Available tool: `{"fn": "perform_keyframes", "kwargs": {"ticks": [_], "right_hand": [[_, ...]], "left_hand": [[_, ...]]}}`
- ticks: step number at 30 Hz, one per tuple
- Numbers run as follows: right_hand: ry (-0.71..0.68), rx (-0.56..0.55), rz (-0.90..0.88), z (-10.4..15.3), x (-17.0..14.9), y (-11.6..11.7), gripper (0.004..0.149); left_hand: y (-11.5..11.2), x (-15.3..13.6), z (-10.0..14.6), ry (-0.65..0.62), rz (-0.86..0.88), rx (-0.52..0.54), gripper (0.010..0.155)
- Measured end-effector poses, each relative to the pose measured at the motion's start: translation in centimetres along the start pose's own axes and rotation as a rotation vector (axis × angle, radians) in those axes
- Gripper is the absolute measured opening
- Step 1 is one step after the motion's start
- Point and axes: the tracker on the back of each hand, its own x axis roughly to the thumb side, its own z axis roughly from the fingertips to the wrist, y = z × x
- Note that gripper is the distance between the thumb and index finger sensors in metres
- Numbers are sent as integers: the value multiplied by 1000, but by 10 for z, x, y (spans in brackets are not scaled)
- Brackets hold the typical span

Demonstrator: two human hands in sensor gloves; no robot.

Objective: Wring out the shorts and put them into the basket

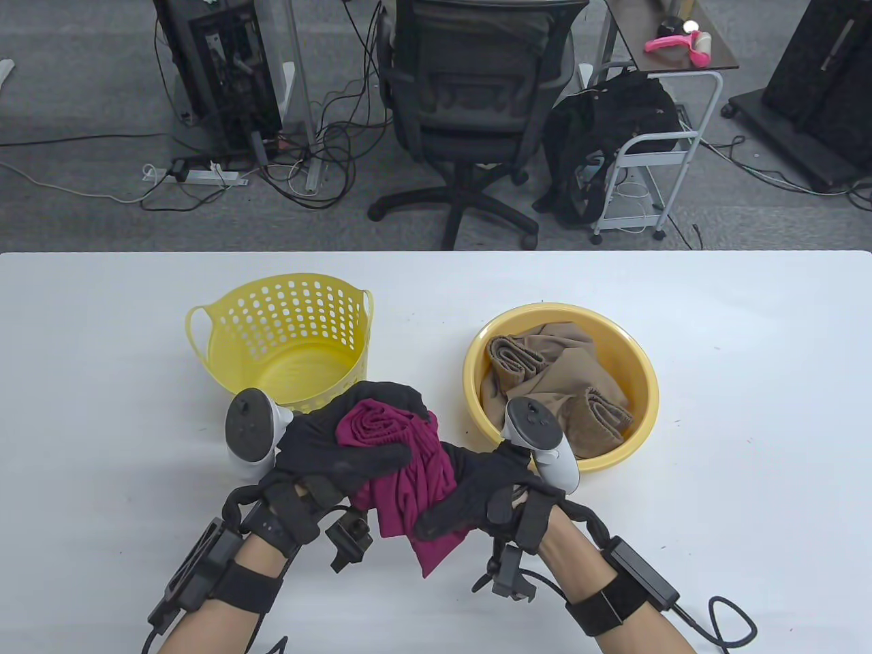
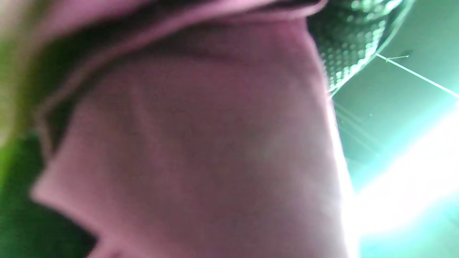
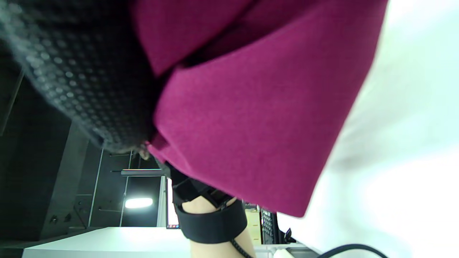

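The magenta shorts are bunched and twisted between both hands above the table's front middle. My left hand grips their upper end, fingers wrapped over the cloth. My right hand grips the lower part, and a loose corner hangs below it. The yellow perforated basket stands just behind my left hand with nothing showing inside. In the left wrist view the shorts fill the frame, blurred. The right wrist view shows the shorts beside my gloved right hand.
A yellow basin with brown garments sits right of the basket, just behind my right hand. The white table stretches to both sides. Beyond its far edge are an office chair, cables and a cart.
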Motion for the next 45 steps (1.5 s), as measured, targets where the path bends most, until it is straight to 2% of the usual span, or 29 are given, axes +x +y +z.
{"fn": "perform_keyframes", "kwargs": {"ticks": [11,17,20,37,45], "right_hand": [[10,-181,284,-1,14,6,81],[-2,-299,500,-2,25,10,75],[-8,-350,663,-2,33,14,74],[-59,-489,1299,3,52,39,66],[-80,-580,1583,4,57,59,63]], "left_hand": [[5,-1,12,54,-113,35,59],[5,-2,18,108,-185,86,59],[5,-3,20,139,-231,112,60],[-2,-3,22,300,-477,168,58],[-2,-6,22,381,-498,196,54]]}}
